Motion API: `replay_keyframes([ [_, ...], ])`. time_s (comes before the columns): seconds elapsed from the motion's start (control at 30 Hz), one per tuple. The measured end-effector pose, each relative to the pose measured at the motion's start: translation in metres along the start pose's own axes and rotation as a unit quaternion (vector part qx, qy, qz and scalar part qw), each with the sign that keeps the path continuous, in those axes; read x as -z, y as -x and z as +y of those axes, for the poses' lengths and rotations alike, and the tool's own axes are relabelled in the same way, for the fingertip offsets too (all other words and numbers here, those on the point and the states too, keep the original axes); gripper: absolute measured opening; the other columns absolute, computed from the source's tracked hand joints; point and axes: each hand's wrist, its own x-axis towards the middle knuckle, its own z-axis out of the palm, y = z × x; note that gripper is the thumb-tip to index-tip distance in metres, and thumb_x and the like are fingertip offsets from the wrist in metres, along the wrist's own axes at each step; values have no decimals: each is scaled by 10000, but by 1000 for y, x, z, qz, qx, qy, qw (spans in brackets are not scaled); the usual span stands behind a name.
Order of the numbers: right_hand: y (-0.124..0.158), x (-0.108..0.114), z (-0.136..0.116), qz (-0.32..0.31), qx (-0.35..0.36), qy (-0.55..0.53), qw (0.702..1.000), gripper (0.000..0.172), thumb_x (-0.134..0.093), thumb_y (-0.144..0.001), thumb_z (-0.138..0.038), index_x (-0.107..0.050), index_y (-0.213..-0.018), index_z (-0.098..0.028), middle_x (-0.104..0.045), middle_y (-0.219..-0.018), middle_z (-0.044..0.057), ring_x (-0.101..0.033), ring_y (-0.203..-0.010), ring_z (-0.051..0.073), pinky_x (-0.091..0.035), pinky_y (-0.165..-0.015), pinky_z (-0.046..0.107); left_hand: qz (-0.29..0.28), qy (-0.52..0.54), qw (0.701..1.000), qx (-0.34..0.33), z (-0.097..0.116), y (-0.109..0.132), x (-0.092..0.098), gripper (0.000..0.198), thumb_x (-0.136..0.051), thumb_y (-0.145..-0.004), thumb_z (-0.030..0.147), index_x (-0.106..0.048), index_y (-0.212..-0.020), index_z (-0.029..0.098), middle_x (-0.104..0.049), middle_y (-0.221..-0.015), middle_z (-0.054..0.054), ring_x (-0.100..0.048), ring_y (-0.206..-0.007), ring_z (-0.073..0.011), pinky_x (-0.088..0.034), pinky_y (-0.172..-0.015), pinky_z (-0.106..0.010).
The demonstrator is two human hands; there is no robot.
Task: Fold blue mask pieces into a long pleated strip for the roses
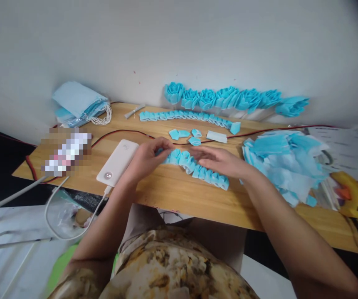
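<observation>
1. Left hand (pixel 147 160): fingers curled and pinched shut on the left end of the pleated blue strip (pixel 197 166), near the middle of the wooden table (pixel 172 195)
2. Right hand (pixel 225 162): laid palm-down on the middle of the same strip, fingers stretched out flat and pressing rather than clasping; how firmly it holds cannot be told
3. Pleated blue strip: lies in a shallow arc on the table between the two hands, its right end free beyond the right wrist
4. White power bank (pixel 118 162): just left of the left hand, with a white cable (pixel 57 224) hanging off the front edge
5. Second, longer pleated strip (pixel 188 117): farther back, with small blue cut pieces (pixel 185 135) between it and the hands
6. Row of blue rosettes (pixel 228 99): set against the wall
7. Stack of blue face masks (pixel 80 104): at the back left corner
8. Heap of blue mask material (pixel 287 162): just right of the right forearm
9. Yellow glue gun (pixel 353 193): at the far right
</observation>
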Motion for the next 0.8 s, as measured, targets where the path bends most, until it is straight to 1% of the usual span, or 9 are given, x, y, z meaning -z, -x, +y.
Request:
replay_keyframes([
  [0.07, -9, -7, -8, -4, 18, 2, 1000, 540, -701, -840, -513, -669, -1320, -269, -738, -1202, 64, -701, -1033, 237, -576, -857, 380, -18, -1, 1000, -19, 5, -5, -2, 154, -642, -913, 291, -738, -962, 181, -748, -910, -33, -662, -834, -151, -489, -749, -259],
  [0.13, -18, -15, -11, 1, 21, 8, 1000, 401, -718, -817, -524, -734, -1100, -240, -739, -965, 29, -674, -848, 205, -548, -741, 340, -21, 9, 999, -30, 7, -9, -6, 157, -653, -910, 293, -737, -981, 182, -741, -915, -39, -658, -843, -153, -498, -758, -261],
  [0.2, -23, -23, -10, 44, 20, 15, 999, 322, -711, -811, -533, -698, -839, -213, -647, -753, -6, -583, -701, 165, -477, -650, 300, -10, 48, 999, -22, 3, -13, -11, 236, -685, -894, 310, -716, -1093, 188, -725, -928, -43, -643, -808, -144, -505, -723, -255],
  [0.27, -24, -28, -7, 99, 21, 16, 995, 344, -696, -815, -521, -619, -710, -203, -554, -665, -26, -495, -644, 138, -407, -611, 276, 15, 132, 991, 5, -6, -16, -16, 434, -709, -886, 368, -625, -1280, 206, -705, -978, -48, -635, -759, -133, -518, -660, -252],
  [0.37, -21, -29, -3, 136, 18, 7, 991, 331, -696, -802, -494, -597, -692, -197, -512, -644, -33, -437, -627, 124, -351, -589, 261, 39, 268, 960, 69, -18, -16, -19, 626, -676, -914, 489, -450, -1439, 232, -678, -1034, -56, -671, -717, -139, -552, -619, -279],
  [0.47, -18, -27, -3, 144, 2, -7, 990, 324, -706, -781, -500, -628, -715, -193, -525, -650, -30, -435, -624, 127, -347, -578, 262, 9, 321, 939, 124, -23, -14, -19, 658, -685, -903, 531, -438, -1423, 213, -667, -919, -27, -709, -730, -164, -572, -665, -305],
  [0.6, -16, -24, -1, 147, -7, -9, 989, 330, -719, -769, -505, -642, -713, -189, -538, -648, -29, -457, -625, 131, -363, -585, 269, -23, 299, 947, 116, -19, -14, -18, 704, -809, -796, 422, -488, -1376, 185, -672, -829, 2, -691, -727, -156, -550, -668, -286],
  [0.7, -17, -25, 2, 143, -11, -12, 990, 317, -721, -783, -491, -654, -715, -190, -577, -643, -25, -505, -622, 141, -391, -589, 275, -33, 261, 960, 99, -17, -14, -19, 698, -813, -762, 308, -508, -1373, 165, -666, -770, 21, -657, -689, -138, -521, -649, -270],
  [0.8, -18, -27, 4, 127, 6, -55, 990, 270, -748, -781, -443, -739, -912, -207, -736, -856, 12, -653, -771, 190, -504, -701, 310, -27, 232, 967, 102, -17, -14, -20, 647, -776, -746, 255, -536, -1337, 145, -642, -711, 40, -618, -634, -120, -485, -622, -255],
])
